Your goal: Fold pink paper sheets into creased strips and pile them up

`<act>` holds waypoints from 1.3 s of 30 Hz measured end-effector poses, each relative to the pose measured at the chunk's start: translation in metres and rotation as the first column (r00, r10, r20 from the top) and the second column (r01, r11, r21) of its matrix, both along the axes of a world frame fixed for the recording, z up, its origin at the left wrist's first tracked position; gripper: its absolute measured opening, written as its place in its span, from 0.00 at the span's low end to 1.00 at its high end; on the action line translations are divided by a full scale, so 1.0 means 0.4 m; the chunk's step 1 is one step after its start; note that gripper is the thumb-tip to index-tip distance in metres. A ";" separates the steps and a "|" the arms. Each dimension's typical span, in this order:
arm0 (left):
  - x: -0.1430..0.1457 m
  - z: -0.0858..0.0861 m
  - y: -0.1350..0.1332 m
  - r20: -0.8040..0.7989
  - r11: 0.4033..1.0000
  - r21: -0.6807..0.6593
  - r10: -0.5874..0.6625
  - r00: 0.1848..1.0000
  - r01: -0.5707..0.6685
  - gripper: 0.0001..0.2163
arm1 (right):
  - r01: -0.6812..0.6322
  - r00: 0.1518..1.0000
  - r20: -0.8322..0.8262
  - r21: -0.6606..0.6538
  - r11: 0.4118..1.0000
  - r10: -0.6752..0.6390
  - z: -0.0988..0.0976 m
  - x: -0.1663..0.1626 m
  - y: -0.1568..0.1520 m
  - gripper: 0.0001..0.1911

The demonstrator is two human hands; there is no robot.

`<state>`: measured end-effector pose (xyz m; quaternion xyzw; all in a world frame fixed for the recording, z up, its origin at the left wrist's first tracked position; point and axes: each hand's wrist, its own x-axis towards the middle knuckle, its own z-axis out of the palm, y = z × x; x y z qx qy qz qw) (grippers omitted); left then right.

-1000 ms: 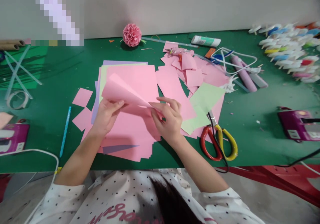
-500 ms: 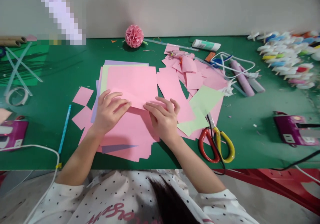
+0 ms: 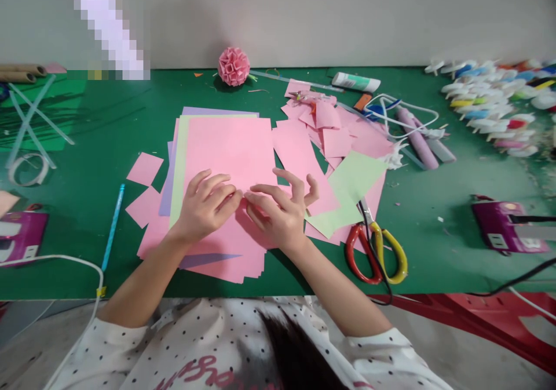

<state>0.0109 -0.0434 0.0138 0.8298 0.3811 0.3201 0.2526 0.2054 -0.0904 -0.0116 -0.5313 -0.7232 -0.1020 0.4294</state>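
A pink paper sheet lies on a layered stack of pink, light green and purple paper. My left hand is over the near part of this sheet, its thumb and forefinger closed in a pinch on the pink paper. Close beside it, my right hand pinches at the same spot, with its outer fingers raised. The fingertips of both hands almost meet. Pink on pink hides the exact edge between them. Scissors with one red and one yellow handle lie right of my right hand.
Pink scraps and a green piece lie to the right. A pink paper ball sits by the wall. A glue stick, a blue pencil, a white cable and purple devices lie around.
Both hands have moved nearer to each other and slightly toward me; their fingertips now almost touch. The pink sheet's near edge, visible between the hands before, is now hard to make out.
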 end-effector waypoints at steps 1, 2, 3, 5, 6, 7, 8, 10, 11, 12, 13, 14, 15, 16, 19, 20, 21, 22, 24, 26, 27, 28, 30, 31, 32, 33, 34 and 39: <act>-0.002 -0.001 0.003 0.013 1.000 0.003 0.024 1.000 -0.024 0.04 | 0.009 1.000 0.011 0.003 1.000 -0.009 0.001 0.002 0.003 0.07; -0.005 -0.002 0.006 0.020 0.999 0.019 0.048 0.999 -0.049 0.03 | 0.021 1.000 0.016 0.000 1.000 -0.021 0.002 0.005 0.007 0.07; -0.009 -0.004 0.010 0.018 0.996 0.050 0.071 0.997 -0.072 0.03 | 0.036 0.999 0.017 -0.006 0.999 -0.036 0.002 0.009 0.011 0.06; -0.022 -0.010 0.021 0.006 0.983 0.140 0.115 0.993 -0.115 0.04 | 0.078 0.997 0.010 -0.027 0.997 -0.077 0.003 0.025 0.022 0.06; -0.032 -0.013 0.027 0.002 0.972 0.189 0.140 0.990 -0.138 0.04 | 0.104 0.995 0.002 -0.031 0.994 -0.104 0.003 0.036 0.027 0.07; -0.043 -0.015 0.033 0.010 0.957 0.236 0.173 0.985 -0.171 0.04 | 0.135 0.991 -0.007 -0.039 0.990 -0.136 0.003 0.051 0.033 0.07; -0.056 -0.017 0.041 0.021 0.937 0.278 0.213 0.977 -0.210 0.04 | 0.170 0.985 -0.018 -0.046 0.984 -0.171 0.002 0.067 0.039 0.07; -0.083 -0.020 0.054 0.048 0.884 0.364 0.296 0.954 -0.293 0.04 | 0.248 0.967 -0.048 -0.048 0.968 -0.250 0.000 0.106 0.050 0.08; -0.094 -0.021 0.060 0.063 0.852 0.411 0.328 0.943 -0.324 0.05 | 0.293 0.953 -0.072 -0.041 0.955 -0.295 -0.002 0.124 0.055 0.08; -0.103 -0.022 0.065 0.079 0.822 0.454 0.348 0.934 -0.344 0.06 | 0.339 0.936 -0.099 -0.016 0.941 -0.339 -0.004 0.140 0.060 0.08; -0.108 -0.024 0.069 0.089 0.796 0.492 0.357 0.930 -0.352 0.07 | 0.379 0.919 -0.121 0.004 0.925 -0.376 -0.005 0.152 0.063 0.07; -0.109 -0.026 0.071 0.086 0.778 0.526 0.354 0.931 -0.344 0.08 | 0.402 0.908 -0.137 0.015 0.916 -0.396 -0.006 0.159 0.065 0.06; -0.107 -0.028 0.072 0.069 0.764 0.558 0.345 0.936 -0.323 0.08 | 0.408 0.904 -0.149 0.022 0.913 -0.401 -0.006 0.158 0.066 0.06; -0.101 -0.031 0.071 0.043 0.756 0.585 0.334 0.942 -0.295 0.08 | 0.392 0.910 -0.154 0.022 0.920 -0.384 -0.004 0.152 0.065 0.05; -0.073 -0.035 0.063 -0.039 0.714 0.665 0.326 0.945 -0.219 0.07 | 0.215 0.969 -0.133 0.031 0.976 -0.209 0.004 0.108 0.056 0.07; -0.065 -0.034 0.060 -0.053 0.694 0.691 0.325 0.944 -0.201 0.07 | 0.148 0.984 -0.109 0.035 0.988 -0.143 0.005 0.090 0.052 0.11; -0.058 -0.031 0.057 -0.060 0.675 0.716 0.318 0.946 -0.181 0.06 | 0.098 0.992 -0.080 0.040 0.994 -0.094 0.006 0.074 0.048 0.12; -0.054 -0.028 0.054 -0.063 0.658 0.735 0.302 0.951 -0.161 0.06 | 0.064 0.997 -0.054 0.047 0.997 -0.062 0.005 0.060 0.044 0.11; -0.050 -0.022 0.050 -0.064 0.650 0.750 0.256 0.964 -0.123 0.08 | 0.039 0.999 -0.024 0.046 0.998 -0.038 0.000 0.042 0.038 0.09; -0.049 -0.017 0.048 -0.066 0.667 0.737 0.227 0.972 -0.106 0.09 | 0.039 0.999 -0.032 0.028 0.999 -0.038 -0.007 0.035 0.034 0.09; -0.049 -0.016 0.046 -0.069 0.679 0.726 0.224 0.972 -0.105 0.10 | 0.038 0.999 -0.037 0.014 0.999 -0.037 -0.010 0.034 0.032 0.09; -0.048 -0.015 0.044 -0.075 0.691 0.716 0.221 0.972 -0.102 0.11 | 0.033 0.999 -0.039 0.002 0.999 -0.032 -0.011 0.033 0.030 0.09; -0.043 -0.014 0.036 -0.115 0.714 0.698 0.181 0.977 -0.050 0.12 | -0.008 1.000 -0.028 -0.007 1.000 0.008 -0.009 0.030 0.027 0.08; -0.040 -0.013 0.031 -0.148 0.722 0.692 0.141 0.979 0.000 0.12 | -0.046 0.999 -0.019 -0.002 0.999 0.046 -0.007 0.027 0.025 0.08; -0.036 -0.012 0.026 -0.183 0.726 0.685 0.096 0.978 0.057 0.12 | -0.088 0.996 -0.013 0.012 0.996 0.088 -0.003 0.023 0.024 0.07; -0.032 -0.010 0.021 -0.215 0.726 0.679 0.055 0.975 0.109 0.11 | -0.126 0.992 -0.007 0.027 0.992 0.127 0.001 0.020 0.022 0.07; -0.029 -0.008 0.017 -0.237 0.723 0.676 0.027 0.971 0.145 0.11 | -0.152 0.988 -0.005 0.042 0.987 0.153 0.004 0.017 0.022 0.06; -0.028 0.008 0.013 -0.234 0.696 0.709 0.081 0.969 0.113 0.08 | -0.066 0.998 -0.005 0.028 0.997 0.067 0.008 0.026 0.029 0.06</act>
